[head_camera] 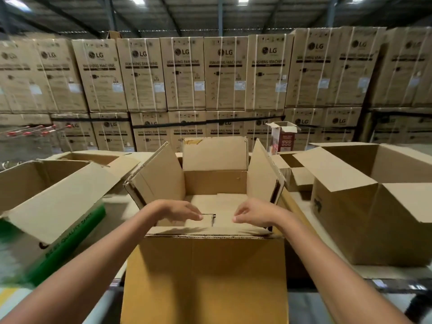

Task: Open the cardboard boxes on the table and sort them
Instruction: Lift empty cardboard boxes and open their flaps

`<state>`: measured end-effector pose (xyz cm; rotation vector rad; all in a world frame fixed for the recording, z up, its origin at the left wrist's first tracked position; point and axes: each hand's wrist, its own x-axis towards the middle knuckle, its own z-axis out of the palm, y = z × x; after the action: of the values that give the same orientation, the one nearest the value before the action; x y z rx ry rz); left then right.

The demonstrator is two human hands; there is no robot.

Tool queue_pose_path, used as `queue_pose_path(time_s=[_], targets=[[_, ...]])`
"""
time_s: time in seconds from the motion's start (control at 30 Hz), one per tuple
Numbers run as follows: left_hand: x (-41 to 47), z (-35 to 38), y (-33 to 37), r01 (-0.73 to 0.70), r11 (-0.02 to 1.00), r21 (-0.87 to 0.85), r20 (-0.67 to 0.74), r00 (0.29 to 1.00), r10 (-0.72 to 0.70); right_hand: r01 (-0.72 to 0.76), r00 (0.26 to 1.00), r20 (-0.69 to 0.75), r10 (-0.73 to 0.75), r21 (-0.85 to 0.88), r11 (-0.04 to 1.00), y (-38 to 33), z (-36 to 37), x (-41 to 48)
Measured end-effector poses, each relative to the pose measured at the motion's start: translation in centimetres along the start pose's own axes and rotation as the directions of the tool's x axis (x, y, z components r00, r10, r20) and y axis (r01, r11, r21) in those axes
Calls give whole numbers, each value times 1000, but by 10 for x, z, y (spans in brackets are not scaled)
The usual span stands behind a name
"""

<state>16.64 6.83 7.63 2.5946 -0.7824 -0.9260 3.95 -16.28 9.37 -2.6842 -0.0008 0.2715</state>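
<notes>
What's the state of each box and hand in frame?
centre box: open, flaps spread, nothing visible inside
left hand: inside centre box, fingers loosely bent, holding nothing
right hand: same, mirrored
green-printed box: open, blurred
back-left box: open
right box: open, flaps out
small box behind it: open
red carton: upright, top flaps open
washing machine boxes: closed, strapped, stacked

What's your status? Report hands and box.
Left hand, right hand inside middle box, holding nothing. Box open, empty. Left box, right box open alongside.
</notes>
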Motion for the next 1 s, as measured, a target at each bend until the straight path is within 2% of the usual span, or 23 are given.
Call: queue_pose_path(time_s=[0.1,0.17,0.37,0.63,0.73,0.83,0.93,1.0], targets=[[16,33,2,43,976,215,48,997,-55,-84,981,157,110,-163,983,3,30,8],[19,40,3,41,969,242,14,999,-46,-111,980,146,135,-160,981,8,42,12],[13,41,-2,53,974,219,-32,998,-47,-112,986,110,127,-133,985,16,46,17],[-40,37,-23,70,995,75,-121,991,-61,-81,988,115,99,-153,985,0,43,16],[-66,42,-31,83,992,90,-188,980,-65,3,997,75,6,-125,992,-25,55,2],[-95,50,-33,77,991,112,-234,971,-49,41,999,-28,-44,-119,992,-52,67,-14],[-131,62,-29,3,990,139,-279,960,36,63,989,-122,-84,-169,984,-85,80,-33],[-158,74,-31,-47,990,135,-371,924,94,88,976,-182,-119,-169,982,-108,92,-49]])
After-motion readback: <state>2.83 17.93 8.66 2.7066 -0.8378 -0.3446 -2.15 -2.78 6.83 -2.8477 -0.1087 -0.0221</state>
